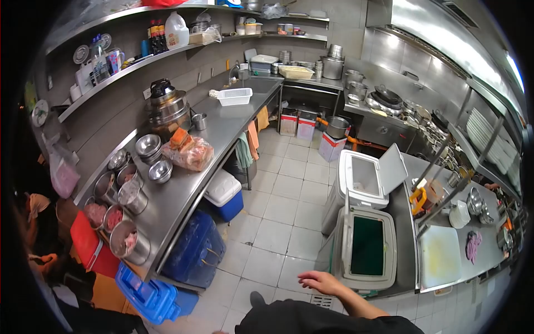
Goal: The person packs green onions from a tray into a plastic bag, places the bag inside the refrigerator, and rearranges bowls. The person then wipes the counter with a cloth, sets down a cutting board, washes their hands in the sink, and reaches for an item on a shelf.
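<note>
My right hand [318, 282] hangs over the tiled floor at the lower middle, fingers apart and holding nothing. The open grey bin with a dark green inside [346, 247] is the nearest thing to it, just to its right. My left hand does not show clearly; only a sliver of skin is at the bottom edge. On the steel counter [183, 189] to the left stand metal pots with raw meat [129, 242], stacked metal bowls [148, 146] and a plastic bag with orange and pinkish contents [188, 153].
Below the left counter are a blue tub [196, 247], a cooler with a white lid [224, 195] and a blue lidded bin [149, 295]. A white cutting board [440, 256] lies on the right counter. Another person's hand [49, 259] shows at far left.
</note>
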Tool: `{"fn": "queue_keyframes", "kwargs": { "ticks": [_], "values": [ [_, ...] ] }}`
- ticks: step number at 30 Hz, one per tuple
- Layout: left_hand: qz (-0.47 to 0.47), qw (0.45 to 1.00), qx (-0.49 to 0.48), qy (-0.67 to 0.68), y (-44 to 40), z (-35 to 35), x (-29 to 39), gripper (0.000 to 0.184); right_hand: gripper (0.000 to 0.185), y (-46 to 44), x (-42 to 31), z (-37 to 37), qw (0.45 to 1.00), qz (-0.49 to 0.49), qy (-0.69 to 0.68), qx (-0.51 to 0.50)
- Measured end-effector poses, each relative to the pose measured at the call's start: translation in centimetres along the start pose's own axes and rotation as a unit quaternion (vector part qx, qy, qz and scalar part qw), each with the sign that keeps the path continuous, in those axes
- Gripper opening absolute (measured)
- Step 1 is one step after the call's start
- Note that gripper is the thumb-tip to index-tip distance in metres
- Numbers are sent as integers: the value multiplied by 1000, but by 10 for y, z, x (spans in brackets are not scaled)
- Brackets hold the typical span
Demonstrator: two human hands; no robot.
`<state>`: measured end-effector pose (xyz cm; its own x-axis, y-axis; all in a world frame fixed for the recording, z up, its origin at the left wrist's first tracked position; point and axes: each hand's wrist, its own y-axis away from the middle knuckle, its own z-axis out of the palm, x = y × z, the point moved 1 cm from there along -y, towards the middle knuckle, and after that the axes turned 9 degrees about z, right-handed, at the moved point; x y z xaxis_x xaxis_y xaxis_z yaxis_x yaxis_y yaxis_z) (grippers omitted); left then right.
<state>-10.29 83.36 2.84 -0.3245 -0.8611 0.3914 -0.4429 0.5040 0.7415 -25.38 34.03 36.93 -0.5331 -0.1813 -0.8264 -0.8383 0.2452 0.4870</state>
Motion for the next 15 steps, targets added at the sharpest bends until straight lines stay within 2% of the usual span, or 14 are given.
{"fn": "queue_keyframes", "kwargs": {
  "ticks": [2,3,4,5,6,7,8,11,15],
  "values": [
    [115,990,15,-86,-66,-66,8,46,34,-6,-33,-31,999,11,11,29],
    [-7,997,51,56,-102,-106,35,52,34,-8,-52,-50,999,5,27,47],
    [26,996,50,65,-137,-153,64,52,32,-13,-63,-70,998,7,13,66],
    [75,989,118,36,-148,-209,117,53,31,-19,-73,-88,996,8,-4,85],
    [142,977,136,87,-194,-246,143,52,30,-22,-89,-106,993,10,-28,112],
    [167,973,151,49,-205,-298,199,50,28,-27,-101,-124,989,11,-51,139],
    [219,952,207,52,-220,-338,248,46,27,-38,-102,-142,984,-2,-77,159],
    [304,928,199,81,-249,-432,378,44,27,-79,-101,-202,971,-27,-103,214],
    [335,922,150,120,-302,-486,479,48,27,-155,-103,-296,969,-17,-117,217]
  ]
}}
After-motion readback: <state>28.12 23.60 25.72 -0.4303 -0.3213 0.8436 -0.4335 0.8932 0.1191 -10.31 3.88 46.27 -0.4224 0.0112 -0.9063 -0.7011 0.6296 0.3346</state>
